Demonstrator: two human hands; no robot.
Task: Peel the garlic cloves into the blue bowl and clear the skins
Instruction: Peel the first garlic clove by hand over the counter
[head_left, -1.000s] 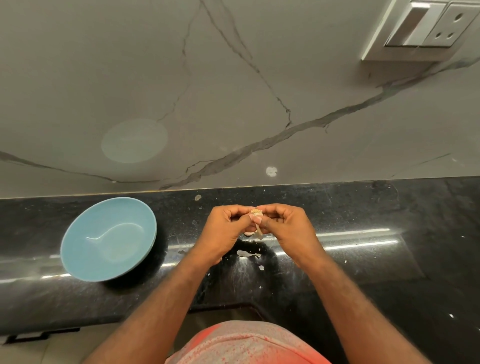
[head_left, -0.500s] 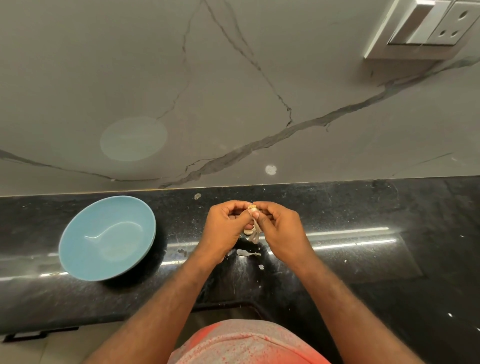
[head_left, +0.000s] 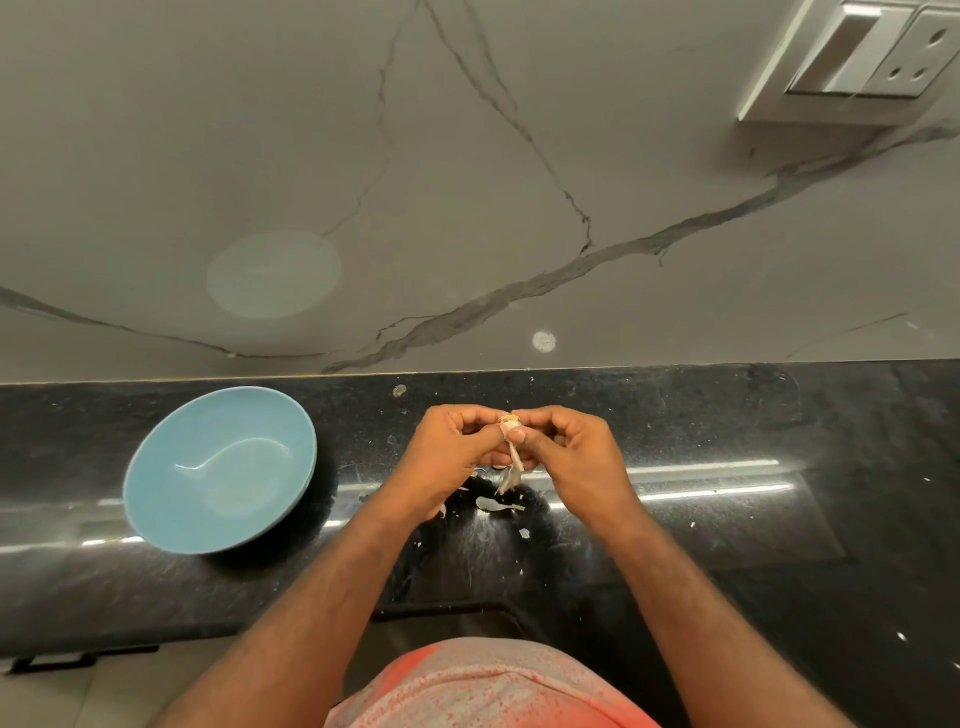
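Observation:
Above the black counter (head_left: 779, 545), my left hand (head_left: 447, 462) and my right hand (head_left: 576, 457) meet fingertip to fingertip and pinch one small garlic clove (head_left: 510, 421) between them. A strip of papery skin (head_left: 511, 470) hangs down from the clove. Loose skin flakes (head_left: 496, 504) lie on the counter just below the hands. The blue bowl (head_left: 221, 470) sits to the left of my left hand, tilted, and looks empty. Most of the clove is hidden by my fingers.
A grey veined wall (head_left: 467, 182) rises right behind the counter, with a switch and socket plate (head_left: 872, 57) at the top right. A dark handle (head_left: 78, 660) shows below the counter's front edge at the left.
The strip of skin now hangs longer below the clove. Both hands stay together in nearly the same spot above the counter.

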